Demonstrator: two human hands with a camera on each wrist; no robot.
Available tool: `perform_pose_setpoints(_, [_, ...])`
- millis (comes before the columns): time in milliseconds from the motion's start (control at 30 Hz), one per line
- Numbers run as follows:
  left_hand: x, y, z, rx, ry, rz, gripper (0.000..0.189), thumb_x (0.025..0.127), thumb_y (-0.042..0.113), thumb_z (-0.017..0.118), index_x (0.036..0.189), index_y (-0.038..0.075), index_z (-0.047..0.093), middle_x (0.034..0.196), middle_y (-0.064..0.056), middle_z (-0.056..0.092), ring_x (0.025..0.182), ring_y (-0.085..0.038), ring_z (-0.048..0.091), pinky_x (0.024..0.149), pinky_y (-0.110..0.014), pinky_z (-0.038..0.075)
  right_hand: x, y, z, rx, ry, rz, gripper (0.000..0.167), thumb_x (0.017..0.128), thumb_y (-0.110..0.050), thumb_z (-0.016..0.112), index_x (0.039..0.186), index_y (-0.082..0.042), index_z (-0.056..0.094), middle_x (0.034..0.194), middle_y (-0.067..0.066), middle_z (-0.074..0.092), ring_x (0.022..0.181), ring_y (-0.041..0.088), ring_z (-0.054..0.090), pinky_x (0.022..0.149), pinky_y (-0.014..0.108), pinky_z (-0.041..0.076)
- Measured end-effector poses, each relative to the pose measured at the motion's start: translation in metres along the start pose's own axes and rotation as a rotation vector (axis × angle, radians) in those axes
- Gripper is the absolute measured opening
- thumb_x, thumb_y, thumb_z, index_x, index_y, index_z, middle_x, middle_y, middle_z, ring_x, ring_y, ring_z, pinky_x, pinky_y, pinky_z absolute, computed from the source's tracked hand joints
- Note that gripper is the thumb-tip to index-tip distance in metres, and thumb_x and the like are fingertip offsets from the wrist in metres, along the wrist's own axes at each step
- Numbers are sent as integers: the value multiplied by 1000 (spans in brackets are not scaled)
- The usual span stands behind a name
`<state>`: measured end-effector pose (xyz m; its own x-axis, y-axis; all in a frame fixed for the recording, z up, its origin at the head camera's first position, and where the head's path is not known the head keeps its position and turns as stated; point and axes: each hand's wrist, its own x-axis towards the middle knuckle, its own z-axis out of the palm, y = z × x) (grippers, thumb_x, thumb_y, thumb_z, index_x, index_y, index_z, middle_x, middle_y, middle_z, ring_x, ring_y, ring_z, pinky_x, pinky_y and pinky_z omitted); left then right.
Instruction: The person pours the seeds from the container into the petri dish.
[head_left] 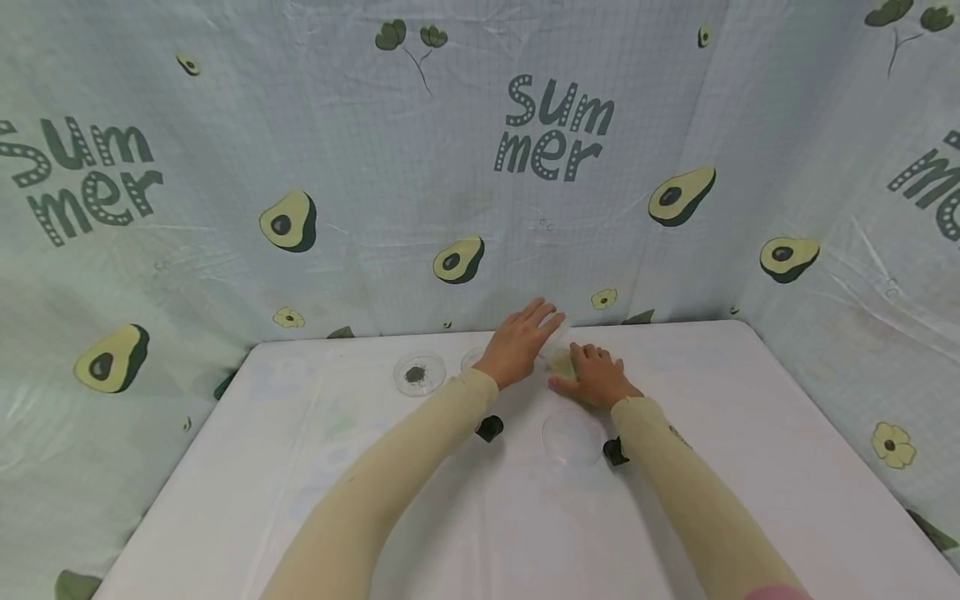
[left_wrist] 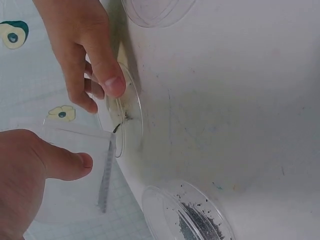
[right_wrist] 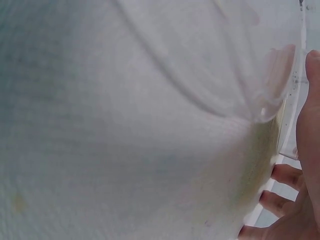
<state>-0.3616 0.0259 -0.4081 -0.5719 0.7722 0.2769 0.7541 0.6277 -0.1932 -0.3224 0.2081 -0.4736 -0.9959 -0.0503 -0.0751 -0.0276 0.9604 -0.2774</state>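
My left hand (head_left: 521,343) is raised at the far side of the table. In the left wrist view its thumb pinches a thin clear plastic pouch (left_wrist: 72,192) with a dark strip along one edge. A corner of the pouch hangs over a petri dish (left_wrist: 134,127), where some dark bits show. My right hand (head_left: 596,379) holds that dish at its side, thumb on the near rim and fingers around the far side. A yellowish layer shows at the dish in the head view. The fingers under the left thumb are hidden.
A petri dish (head_left: 408,387) with dark granules stands to the left. Another clear dish (head_left: 471,358) is partly hidden by the left hand. An upturned or bare clear dish (head_left: 572,440) lies nearer. A patterned curtain (head_left: 352,275) hangs behind the white table (head_left: 480,517).
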Motion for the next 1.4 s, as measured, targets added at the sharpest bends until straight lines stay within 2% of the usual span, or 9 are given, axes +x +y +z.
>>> perform_pose_setpoints(600, [2,-15,-4,54,38,75,60,95,9,60,148,21,37,154,-3,36,149,-26,22,111,-37,40,7,-7,1,18,-10,0,94,89,-65,51,151,1,24,151,29,30,136,53,30,102,77,24])
perform_pose_setpoints(767, [2,-17,-6,102,53,110,58,95,10,60,147,22,38,154,-3,36,149,-25,23,112,-35,40,8,-10,0,17,-18,4,95,90,-65,51,152,0,23,152,29,29,137,53,29,102,77,23])
perform_pose_setpoints(900, [2,-18,-9,123,32,128,60,95,11,60,149,20,35,155,-4,34,149,-25,22,113,-34,39,8,-11,-3,24,-32,18,94,90,-65,51,152,0,22,152,29,28,138,53,27,103,77,22])
perform_pose_setpoints(1167, [2,-27,-16,65,3,98,69,91,14,66,150,17,31,154,-5,35,148,-24,25,117,-36,33,9,-10,-4,35,-32,33,95,88,-67,52,151,0,25,151,29,31,138,51,28,103,77,23])
perform_pose_setpoints(1400, [-2,-39,-17,-123,-33,-20,86,79,26,80,149,13,31,151,-9,37,143,-23,33,118,-38,29,9,-11,-13,53,-57,72,98,88,-65,54,152,1,19,151,31,29,139,50,29,103,78,20])
